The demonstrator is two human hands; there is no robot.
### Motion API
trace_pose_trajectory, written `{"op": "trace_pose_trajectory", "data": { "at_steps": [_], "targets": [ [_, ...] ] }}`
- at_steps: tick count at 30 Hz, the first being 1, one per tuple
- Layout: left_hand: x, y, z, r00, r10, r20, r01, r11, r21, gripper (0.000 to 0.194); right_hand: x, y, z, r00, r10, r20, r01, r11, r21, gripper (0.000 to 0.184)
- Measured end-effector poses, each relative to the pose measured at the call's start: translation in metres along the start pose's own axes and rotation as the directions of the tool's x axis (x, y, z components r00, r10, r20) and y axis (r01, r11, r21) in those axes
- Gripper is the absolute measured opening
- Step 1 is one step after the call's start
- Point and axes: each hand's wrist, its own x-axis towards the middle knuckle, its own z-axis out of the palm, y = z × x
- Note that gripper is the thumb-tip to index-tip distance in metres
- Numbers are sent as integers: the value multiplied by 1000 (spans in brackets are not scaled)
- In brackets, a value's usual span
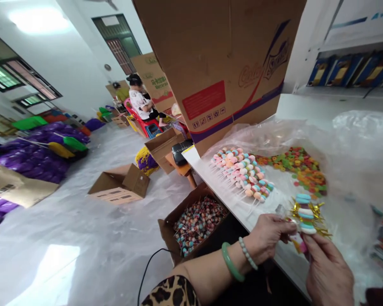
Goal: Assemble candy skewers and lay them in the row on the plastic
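My left hand [268, 238] and my right hand [328, 272] both grip the stick of a candy skewer [306, 214] with stacked pastel sweets and gold tinsel ties. A green bangle and a beaded bracelet circle my left wrist, below a leopard-print sleeve [170, 291]. Beyond my hands, many finished pastel candy skewers [241, 172] lie in a heap on a clear plastic sheet [354, 170]. Loose colourful gummy pieces [293, 168] are spread just behind them. The sticks' lower ends are partly hidden by my fingers.
A large printed cardboard carton [217, 63] stands at the table's far end. A carton of wrapped lollipops [198, 223] sits below the white table edge [220, 193]. A seated person [140, 102] is farther off. Open cartons and purple sacks [32, 157] stand on the plastic-covered floor.
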Motion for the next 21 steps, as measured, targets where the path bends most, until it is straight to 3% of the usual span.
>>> {"op": "trace_pose_trajectory", "data": {
  "at_steps": [3,5,9,13,18,21],
  "targets": [
    [1,-5,3,998,23,-50,-22,1000,15,46,0,1,1,999,-42,2,42,999,-33,34],
    [1,-6,3,998,-38,-41,40,998,39,48,2,-4,2,998,-62,-24,61,996,-61,36],
    [2,-2,1,978,-190,85,182,979,94,43,12,-18,7,994,-107,-14,102,970,-222,34],
    [-2,10,-7,974,-181,140,167,980,105,33,17,-23,18,982,-186,28,187,946,-266,27],
    [4,29,-31,998,-44,-50,39,995,-92,27,13,-29,3,973,-205,110,221,960,-171,18],
    [17,39,-42,991,-99,-92,80,978,-195,28,-4,-34,-14,957,-245,152,277,930,-242,13]
  ]
}}
